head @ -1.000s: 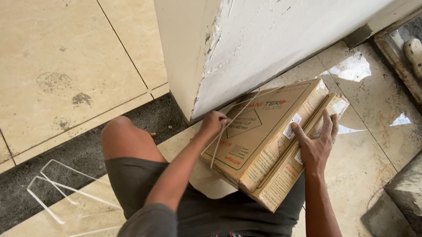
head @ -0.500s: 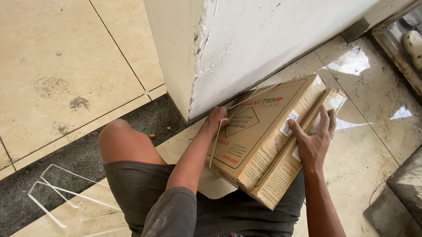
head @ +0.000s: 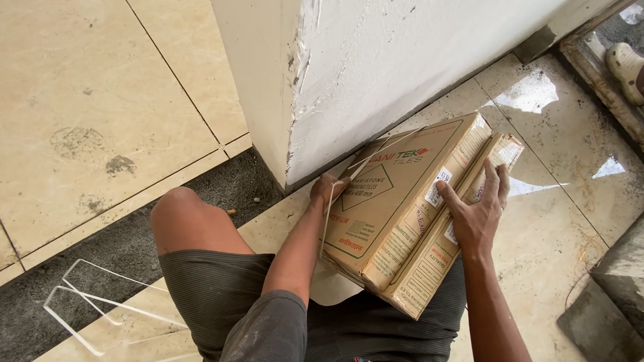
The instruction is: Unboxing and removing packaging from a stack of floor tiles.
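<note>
Two flat brown cardboard boxes point(head: 397, 206) lie stacked on my lap and on the glossy tiled floor, tilted up to the right. My left hand point(head: 327, 191) grips the left edge of the upper box, where a pale plastic strap point(head: 329, 216) runs past its fingers. My right hand point(head: 476, 213) lies spread on the right side of the boxes, with its fingers over the long edges of both. A white tile piece point(head: 335, 286) shows under the boxes.
A white plastered wall corner point(head: 326, 80) stands just behind the boxes. Loose white straps point(head: 88, 308) lie on the dark mortar strip at lower left. Another person's foot in a pale shoe point(head: 627, 64) is at upper right. A grey block point(head: 624, 303) sits at right.
The view has shifted slightly. My left hand has slid a little down the box's left edge; my right hand stays spread on the boxes' right side.
</note>
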